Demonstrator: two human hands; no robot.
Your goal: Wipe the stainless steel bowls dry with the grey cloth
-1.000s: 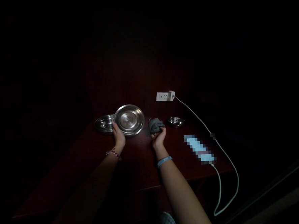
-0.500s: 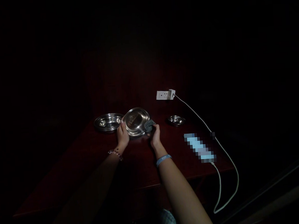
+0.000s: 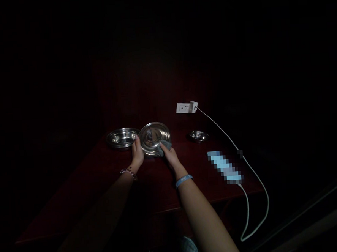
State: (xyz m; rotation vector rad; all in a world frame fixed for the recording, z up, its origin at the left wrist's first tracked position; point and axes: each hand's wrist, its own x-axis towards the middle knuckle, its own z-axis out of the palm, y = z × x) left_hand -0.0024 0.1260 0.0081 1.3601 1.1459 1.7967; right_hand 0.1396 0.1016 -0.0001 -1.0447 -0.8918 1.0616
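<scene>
A shiny round steel plate (image 3: 153,132) is held up above the table, tilted towards me. My left hand (image 3: 137,152) grips its left edge, fingers wrapped round the rim. A grey cloth (image 3: 165,144) is bunched in my right hand (image 3: 169,154), which presses it to the lower right part of the plate. Just left of the held plate, a stack of steel plates (image 3: 121,144) rests on the table, partly behind my left fingertips. A small steel bowl (image 3: 199,136) sits apart on the right.
The dark red table (image 3: 104,190) runs to a front edge below my wrists. A blurred-out phone (image 3: 225,167) lies at the right, its white cable (image 3: 267,196) looping past the table edge up to a charger (image 3: 194,106) in the wall socket (image 3: 182,108).
The cloth in my right hand has moved left and inward from the plate's right rim onto its lower face. The plate's tilt has shifted slightly; my left hand keeps its grip.
</scene>
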